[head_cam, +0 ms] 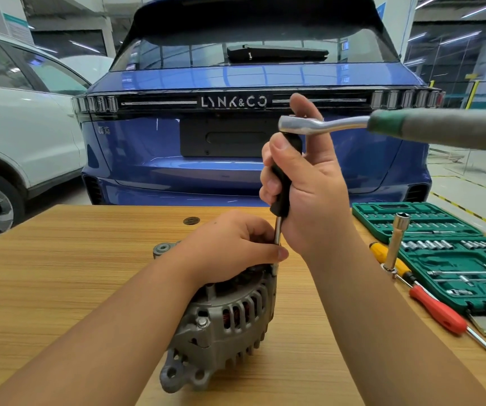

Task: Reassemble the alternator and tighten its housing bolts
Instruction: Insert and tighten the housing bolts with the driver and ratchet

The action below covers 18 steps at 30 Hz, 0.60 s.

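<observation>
Workshop bay, blue car (235,136) parked close behind, white car (16,118) at left. Wooden counter (74,259) carries all items.

Item 1: alternator (224,323), grey cast housing, lying mid-counter on its side, vent slots and copper windings showing. Housing halves look mated; one bolt head (202,322) visible on the near flank.

Item 2: left hand (233,247), fingers curled over the alternator's top, thumb and fingertips pinching the lower end of the steel shaft (278,232) to steady it where it meets the housing rim. Socket tip itself mostly hidden; can't tell if fully seated.

Item 3: right hand (309,183), wrapped round the black driver handle (282,183), index finger raised. Ratchet (353,124) sits atop the handle, green grip sticking out to the right, nobody holding the grip.

Item 4: green socket case (470,259), open, right side. Beside it: loose long socket (397,238), yellow screwdriver (388,259), red screwdriver (438,309).

Step in hand (est.): tightening a housing bolt at the top rim.

Next move needs: shaft kept square to the bolt, left hand holding the body against twist, right hand shifting out to the ratchet grip for leverage. Remaining bolts presumably after, in turn.
</observation>
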Tool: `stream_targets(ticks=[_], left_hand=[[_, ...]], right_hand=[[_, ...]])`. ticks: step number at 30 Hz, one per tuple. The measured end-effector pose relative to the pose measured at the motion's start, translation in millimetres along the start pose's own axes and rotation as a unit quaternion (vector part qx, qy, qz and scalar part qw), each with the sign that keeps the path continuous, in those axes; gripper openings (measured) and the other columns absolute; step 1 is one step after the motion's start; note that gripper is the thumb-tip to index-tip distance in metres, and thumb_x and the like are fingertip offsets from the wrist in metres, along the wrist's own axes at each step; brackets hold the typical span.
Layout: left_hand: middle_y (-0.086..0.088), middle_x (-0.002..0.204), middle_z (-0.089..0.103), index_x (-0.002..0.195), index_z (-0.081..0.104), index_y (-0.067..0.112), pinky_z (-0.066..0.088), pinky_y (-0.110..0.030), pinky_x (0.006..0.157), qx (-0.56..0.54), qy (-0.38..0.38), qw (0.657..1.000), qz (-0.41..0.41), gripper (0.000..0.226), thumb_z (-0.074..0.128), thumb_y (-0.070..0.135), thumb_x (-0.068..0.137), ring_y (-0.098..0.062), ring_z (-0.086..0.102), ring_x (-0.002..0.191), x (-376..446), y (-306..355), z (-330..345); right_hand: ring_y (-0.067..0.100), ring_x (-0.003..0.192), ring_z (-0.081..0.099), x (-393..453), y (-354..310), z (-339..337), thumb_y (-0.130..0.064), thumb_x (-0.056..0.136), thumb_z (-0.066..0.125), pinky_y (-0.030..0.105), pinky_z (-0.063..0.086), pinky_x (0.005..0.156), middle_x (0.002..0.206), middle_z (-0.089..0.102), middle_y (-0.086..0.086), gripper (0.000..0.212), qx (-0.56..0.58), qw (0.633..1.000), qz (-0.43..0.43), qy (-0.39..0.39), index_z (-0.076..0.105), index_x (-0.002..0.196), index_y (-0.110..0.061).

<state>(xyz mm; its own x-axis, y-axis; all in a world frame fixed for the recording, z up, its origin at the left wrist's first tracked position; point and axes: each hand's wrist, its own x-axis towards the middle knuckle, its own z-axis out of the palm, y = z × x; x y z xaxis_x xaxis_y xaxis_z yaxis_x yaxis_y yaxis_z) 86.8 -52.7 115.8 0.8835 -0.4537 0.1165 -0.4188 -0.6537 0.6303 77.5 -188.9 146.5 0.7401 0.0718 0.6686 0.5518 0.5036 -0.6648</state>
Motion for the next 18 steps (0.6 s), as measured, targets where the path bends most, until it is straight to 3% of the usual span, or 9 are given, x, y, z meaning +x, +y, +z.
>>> stream_targets(ticks=[5,8,14,18], left_hand=[[0.019,0.089,0.072,0.095,0.073,0.04,0.053,-0.028,0.074,-0.014,-0.006,1.0,-0.002,0.013,0.071,0.051,0.088,0.003,0.067,0.08,1.0,-0.9,-0.4],[0.018,0.09,0.073,0.094,0.073,0.041,0.056,-0.033,0.079,-0.021,-0.007,1.0,0.0,0.013,0.073,0.051,0.087,0.001,0.068,0.081,0.9,-0.5,-0.7],[0.014,0.086,0.073,0.09,0.073,0.041,0.058,-0.041,0.084,-0.03,-0.003,1.0,-0.005,0.026,0.067,0.059,0.072,-0.005,0.069,0.081,-0.1,0.7,-0.5],[0.016,0.087,0.072,0.091,0.071,0.044,0.058,-0.039,0.082,-0.012,-0.004,1.0,-0.004,0.023,0.069,0.062,0.077,0.0,0.068,0.08,1.0,0.7,0.2]], right_hand=[[0.013,0.054,0.038,0.3,2.2,-1.2,-0.013,0.096,0.055,0.029,0.032,0.051,0.077,0.051,0.003,0.038,0.019,1.0,0.005,-0.019,0.057,0.126,-0.036],[0.015,0.053,0.039,0.7,1.3,-3.7,-0.017,0.095,0.046,0.033,0.025,0.053,0.076,0.054,0.005,0.036,0.061,0.997,0.023,-0.031,0.057,0.127,-0.029],[0.018,0.056,0.04,1.8,0.7,-7.2,-0.045,0.088,0.036,0.03,0.028,0.054,0.079,0.058,0.007,0.051,0.147,0.985,0.07,-0.06,0.058,0.127,-0.021],[0.015,0.051,0.038,3.3,-2.6,-3.0,-0.057,0.095,0.042,0.029,0.026,0.051,0.072,0.054,0.002,0.044,0.09,0.993,0.079,0.013,0.062,0.11,-0.021]])
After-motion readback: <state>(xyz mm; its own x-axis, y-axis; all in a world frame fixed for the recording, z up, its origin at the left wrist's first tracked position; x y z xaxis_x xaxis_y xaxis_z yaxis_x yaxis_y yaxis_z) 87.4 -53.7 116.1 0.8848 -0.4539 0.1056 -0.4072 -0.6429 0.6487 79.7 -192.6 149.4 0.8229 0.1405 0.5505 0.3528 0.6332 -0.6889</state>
